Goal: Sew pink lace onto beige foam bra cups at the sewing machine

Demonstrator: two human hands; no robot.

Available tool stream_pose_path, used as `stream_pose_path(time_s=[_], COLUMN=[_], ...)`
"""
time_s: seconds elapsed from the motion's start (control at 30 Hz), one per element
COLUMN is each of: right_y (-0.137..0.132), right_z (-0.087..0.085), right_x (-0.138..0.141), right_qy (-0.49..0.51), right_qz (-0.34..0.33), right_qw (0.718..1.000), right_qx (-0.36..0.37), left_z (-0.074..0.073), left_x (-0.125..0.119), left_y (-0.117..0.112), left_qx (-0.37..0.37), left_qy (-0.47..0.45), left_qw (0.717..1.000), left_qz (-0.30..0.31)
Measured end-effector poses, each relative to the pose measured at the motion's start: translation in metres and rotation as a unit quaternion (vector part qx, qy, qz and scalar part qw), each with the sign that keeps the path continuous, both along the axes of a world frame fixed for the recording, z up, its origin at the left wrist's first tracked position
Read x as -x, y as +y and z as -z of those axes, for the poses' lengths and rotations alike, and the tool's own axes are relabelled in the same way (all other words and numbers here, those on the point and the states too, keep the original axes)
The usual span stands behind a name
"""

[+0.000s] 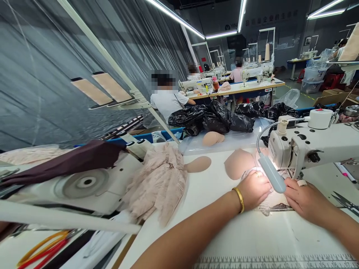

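Observation:
My left hand [254,189], with a gold bracelet at the wrist, is closed with its fingers pressed on pale lace-edged fabric [246,173] under the lamp. A beige molded bra cup [238,163] lies on the table just beyond that hand, apparently joined to the fabric. Right of the needle area, my right hand [304,198] has its fingers bent and pinched at the fabric's near edge; the grey lamp head [273,175] partly hides the fingertips. The white sewing machine [283,149] stands over both hands, its needle and the stitching spot hidden by the lamp.
Beige lace [162,179] is heaped left of the work, beside a loose beige pad [198,164]. Black plastic bags [213,117] line the back edge. Scissors [346,203] lie at right, a ruler strip [275,261] along the front. People sit at machines beyond.

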State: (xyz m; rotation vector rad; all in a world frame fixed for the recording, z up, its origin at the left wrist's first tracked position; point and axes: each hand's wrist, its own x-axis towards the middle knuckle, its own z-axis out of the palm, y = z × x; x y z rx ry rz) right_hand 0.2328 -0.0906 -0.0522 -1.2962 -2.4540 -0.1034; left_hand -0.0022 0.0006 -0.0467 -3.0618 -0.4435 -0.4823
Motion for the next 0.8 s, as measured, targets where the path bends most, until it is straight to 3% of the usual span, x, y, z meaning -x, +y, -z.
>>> stream_pose_path(time_s=[0.5, 0.8], right_y=[-0.0054, -0.0004], right_z=[-0.0005, 0.0008], right_x=[-0.0031, -0.0038], right_qy=[-0.009, 0.019], right_qz=[0.010, 0.036], right_qw=[0.998, 0.998], right_qx=[0.053, 0.049], left_z=[0.0000, -0.0062], left_x=[0.0004, -0.0042], left_y=[0.0096, 0.0119], left_qx=[-0.026, -0.005], left_qy=[0.037, 0.047], left_qw=[0.999, 0.997], left_qz=[-0.003, -0.062])
